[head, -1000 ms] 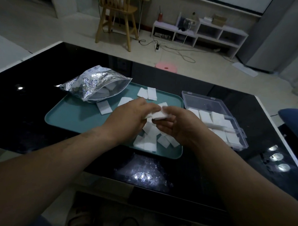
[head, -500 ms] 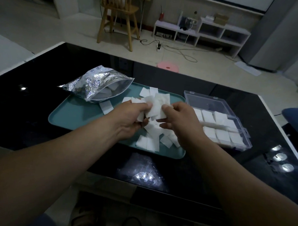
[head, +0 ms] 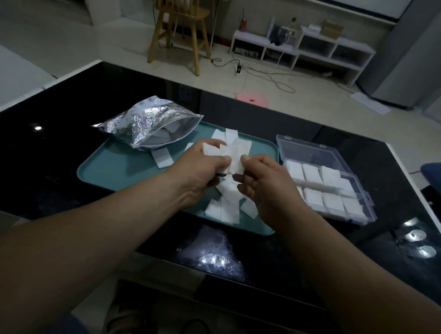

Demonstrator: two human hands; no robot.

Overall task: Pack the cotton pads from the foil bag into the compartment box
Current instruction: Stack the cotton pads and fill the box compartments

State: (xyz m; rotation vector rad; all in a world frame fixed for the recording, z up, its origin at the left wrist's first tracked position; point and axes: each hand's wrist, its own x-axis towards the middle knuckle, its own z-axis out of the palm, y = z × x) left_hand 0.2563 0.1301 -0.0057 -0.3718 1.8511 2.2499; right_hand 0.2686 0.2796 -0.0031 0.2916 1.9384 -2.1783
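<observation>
We log the tray (head: 119, 173) at the middle of the worktop (head: 39, 173). The foil bag (head: 146, 124) lies on its far left corner. Loose cotton pads (head: 225, 209) lie on its right half. The compartment box (head: 363, 196) sits just right of the tray, with pads in its compartments and its lid open behind.

We see a crinkled foil bag (head: 146, 124), its silver metallic skin shiny and creased. The cotton pads (head: 228, 209) look soft, matt and white, faintly fibrous. The compartment box (head: 312, 152) is clear, smooth plastic. The tray (head: 119, 168) looks like smooth teal plastic with a dull sheen. The table (head: 53, 141) top is black and mirror-glossy, and the chair (head: 189, 13) is pale bare wood.
</observation>
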